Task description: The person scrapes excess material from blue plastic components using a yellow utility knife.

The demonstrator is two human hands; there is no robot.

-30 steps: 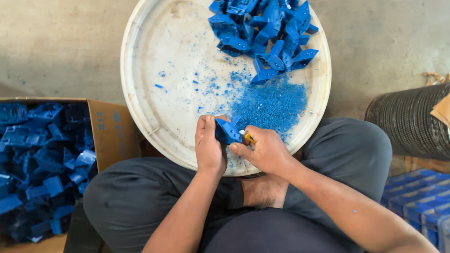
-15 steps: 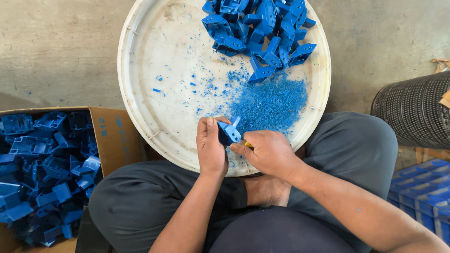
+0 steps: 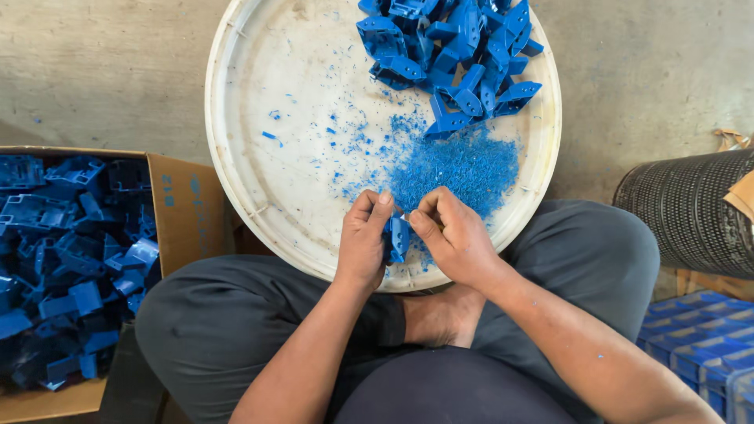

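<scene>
On the left a cardboard box [image 3: 184, 208] sits heaped with blue plastic parts [image 3: 71, 259]. The left hand [image 3: 363, 243] is closed around one small blue part [image 3: 398, 237], held low over the near rim of the round white tray [image 3: 259, 118]. The right hand [image 3: 455, 235] pinches against that part; I cannot tell whether it grips a blade. Fingertips are close together, so a slip could nick a thumb. The blue shavings [image 3: 463, 165] lie near the rim and could spill onto the lap. Further right, a dark mesh roll [image 3: 683, 208].
</scene>
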